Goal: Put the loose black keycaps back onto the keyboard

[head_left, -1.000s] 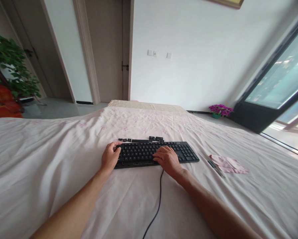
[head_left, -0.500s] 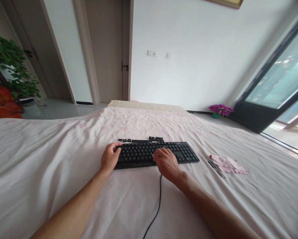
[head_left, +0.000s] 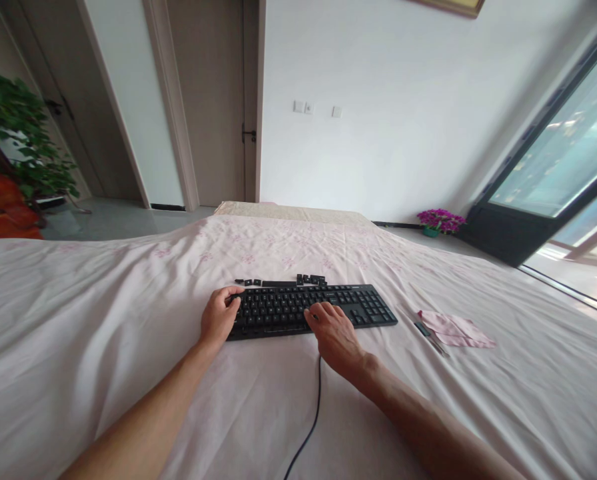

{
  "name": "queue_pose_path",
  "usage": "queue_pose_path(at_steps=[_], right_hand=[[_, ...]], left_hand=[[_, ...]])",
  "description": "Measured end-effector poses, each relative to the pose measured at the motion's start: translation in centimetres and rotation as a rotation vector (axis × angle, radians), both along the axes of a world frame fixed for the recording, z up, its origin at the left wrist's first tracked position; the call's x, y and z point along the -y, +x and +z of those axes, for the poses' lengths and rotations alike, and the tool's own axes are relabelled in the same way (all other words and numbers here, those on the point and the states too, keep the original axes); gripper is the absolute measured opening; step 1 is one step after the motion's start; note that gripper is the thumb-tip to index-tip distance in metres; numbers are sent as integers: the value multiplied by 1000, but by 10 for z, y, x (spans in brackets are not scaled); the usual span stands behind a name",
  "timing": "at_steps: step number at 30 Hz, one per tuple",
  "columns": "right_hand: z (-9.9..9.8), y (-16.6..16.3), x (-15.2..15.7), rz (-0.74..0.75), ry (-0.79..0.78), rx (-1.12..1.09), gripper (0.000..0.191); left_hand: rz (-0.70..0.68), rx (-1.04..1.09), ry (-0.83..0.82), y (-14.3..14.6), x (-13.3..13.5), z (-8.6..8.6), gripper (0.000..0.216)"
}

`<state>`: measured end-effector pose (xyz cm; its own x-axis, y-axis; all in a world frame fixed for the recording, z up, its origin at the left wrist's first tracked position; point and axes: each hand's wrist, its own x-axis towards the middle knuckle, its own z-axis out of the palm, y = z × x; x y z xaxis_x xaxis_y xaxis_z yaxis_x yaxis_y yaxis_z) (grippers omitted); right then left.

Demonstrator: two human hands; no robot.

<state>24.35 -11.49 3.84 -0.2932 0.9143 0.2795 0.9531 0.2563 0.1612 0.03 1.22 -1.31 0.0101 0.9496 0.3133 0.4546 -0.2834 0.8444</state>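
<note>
A black keyboard point(head_left: 273, 308) lies on a pale floral bedsheet, and its lowest key row shows gaps without keycaps. My left hand point(head_left: 219, 316) grips the keyboard's left end, thumb and fingers closed around the edge. Over the lower right of the letter keys, my right hand point(head_left: 332, 329) has its fingers bent and thumb drawn in; its fingertips are partly hidden, so anything pinched there cannot be made out. Just behind the keyboard lie a long space bar keycap point(head_left: 278, 284) and several small loose keycaps point(head_left: 306, 279).
A black cable point(head_left: 306, 437) runs from the keyboard toward me. To the right sit a pink cloth point(head_left: 458, 331) and a small tool with a dark handle point(head_left: 422, 329) and thin metal prongs. The bedsheet point(head_left: 258, 413) has folds. Potted flowers point(head_left: 439, 222) stand beyond it.
The whole view has shifted very slightly. My right hand has its fingers slightly repositioned over the same keys; the left keeps its grip, and the loose keycaps stay put.
</note>
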Motion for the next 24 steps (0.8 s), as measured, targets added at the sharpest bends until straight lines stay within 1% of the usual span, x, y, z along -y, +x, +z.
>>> queue_pose_path(at_steps=[6, 10, 13, 16, 19, 22, 24], right_hand=[[-6, 1, -2, 46, -12, 9, 36], [-8, 6, 0, 4, 4, -115, 33], [-11, 15, -2, -18, 41, -261, 39], [-12, 26, -9, -59, 112, -391, 44], [-12, 34, -19, -84, 161, -466, 40], [-11, 38, -29, -101, 163, -485, 35], [-8, 39, -37, -101, 136, -466, 33]], left_hand=[[1, -5, -15, 0, 0, -1, 25], [-2, 5, -15, 0, 0, -1, 25], [-9, 11, -15, 0, -1, -2, 25], [-6, 14, -14, 0, -2, -3, 25], [2, 9, -14, -1, -3, -3, 25], [0, -2, -4, -1, -3, -3, 25], [-4, -7, 12, -1, -3, -4, 25]])
